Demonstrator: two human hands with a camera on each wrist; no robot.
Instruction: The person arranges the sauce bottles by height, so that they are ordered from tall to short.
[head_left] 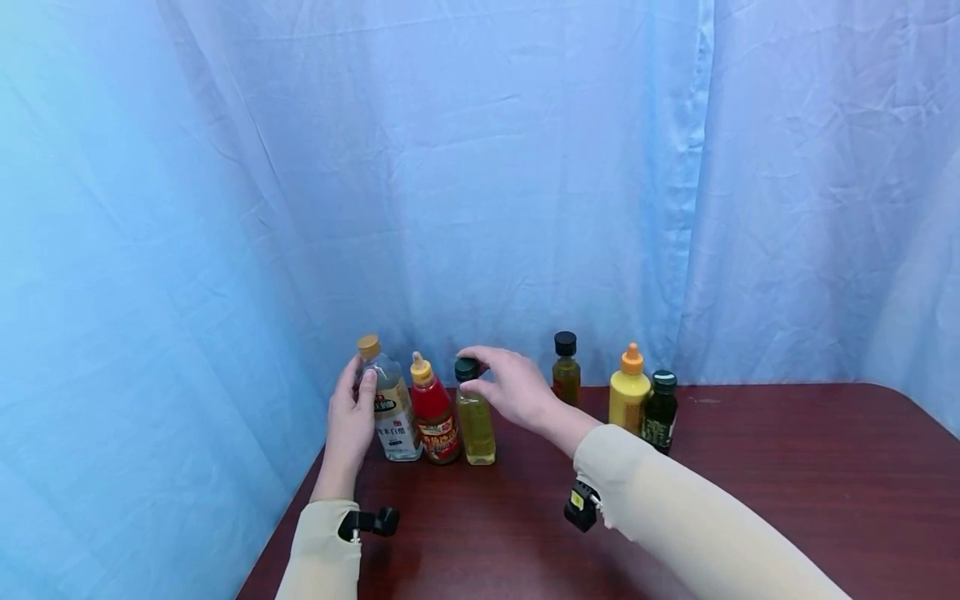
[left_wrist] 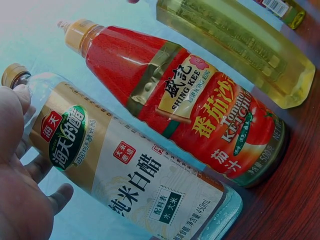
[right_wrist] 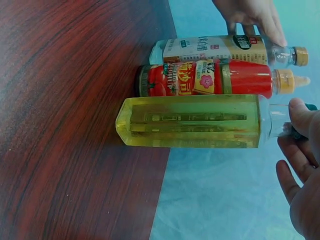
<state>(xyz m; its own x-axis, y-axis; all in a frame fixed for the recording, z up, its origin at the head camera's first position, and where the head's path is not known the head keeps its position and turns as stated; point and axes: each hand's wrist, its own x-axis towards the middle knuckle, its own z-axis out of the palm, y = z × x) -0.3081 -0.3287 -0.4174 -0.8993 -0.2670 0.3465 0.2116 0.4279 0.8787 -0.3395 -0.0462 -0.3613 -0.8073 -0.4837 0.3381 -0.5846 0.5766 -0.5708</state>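
Note:
My left hand (head_left: 352, 410) holds the upper part of a clear white vinegar bottle (head_left: 396, 421) with a gold cap, thumb at its neck and fingers round the far side. Close beside it stands a red tomato ketchup bottle (left_wrist: 172, 100) with a yellow nozzle cap. To the right of the ketchup is a square-sided bottle of yellow oil (right_wrist: 192, 121) with a dark green cap. My right hand (head_left: 517, 387) pinches this oil bottle at the neck, just below the cap. All three bottles are upright in a row; whether the oil bottle's base touches the table is unclear.
Farther right on the dark red wooden table (head_left: 787, 500) stand a black-capped oil bottle (head_left: 566, 379), a yellow squeeze bottle (head_left: 627, 400) with an orange tip, and a small dark bottle (head_left: 660, 412). A light blue curtain (head_left: 487, 167) hangs behind the table's back edge.

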